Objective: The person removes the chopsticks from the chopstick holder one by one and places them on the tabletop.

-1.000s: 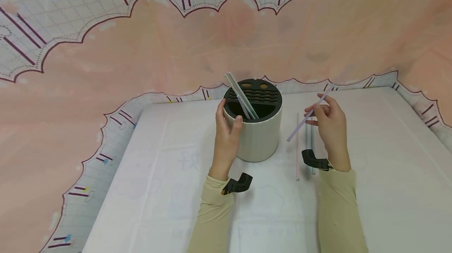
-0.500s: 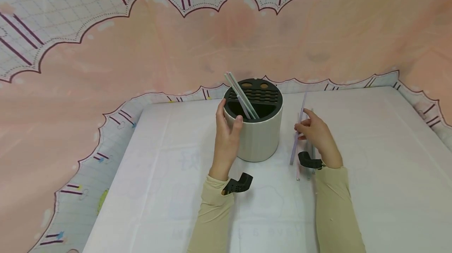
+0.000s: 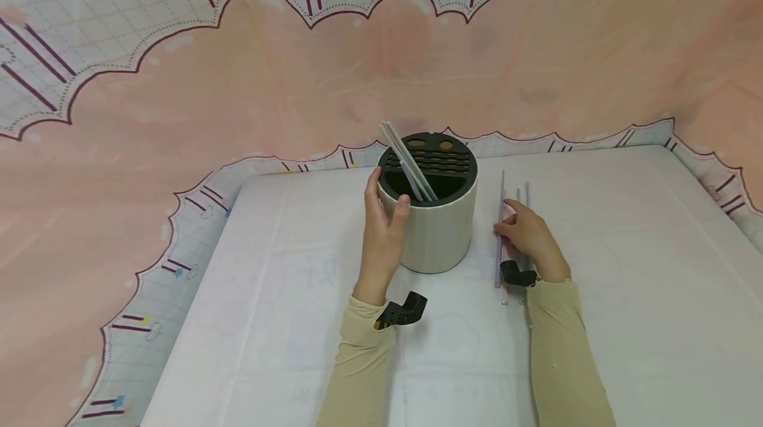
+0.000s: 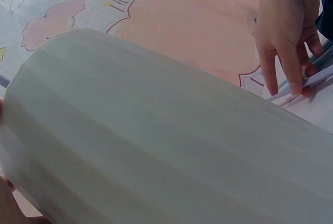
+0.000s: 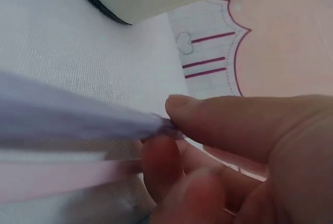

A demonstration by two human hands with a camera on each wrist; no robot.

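In the head view my left hand [image 3: 380, 241] holds the left side of a cream pen holder [image 3: 440, 238], thumb toward the front. Its black top has slots, round holes and a wide opening, where several pale straws [image 3: 405, 159] lean to the left. My right hand [image 3: 529, 232] pinches a purple straw [image 3: 498, 268] low over the table, right of the holder. In the right wrist view thumb and index finger grip this purple straw [image 5: 78, 115]. Close beside it lie a pink straw [image 3: 505, 296] and two bluish straws [image 3: 527, 194], partly hidden by the hand.
A white cloth covers the table [image 3: 286, 321]. Behind it hangs a peach and white patterned sheet [image 3: 298, 89], whose scalloped border runs along the back and left edges. Each wrist wears a black camera mount [image 3: 404, 310].
My right hand has come down and left with the purple straw, which has turned from slanted to nearly parallel with the straws on the table. The left hand and pen holder stay put.
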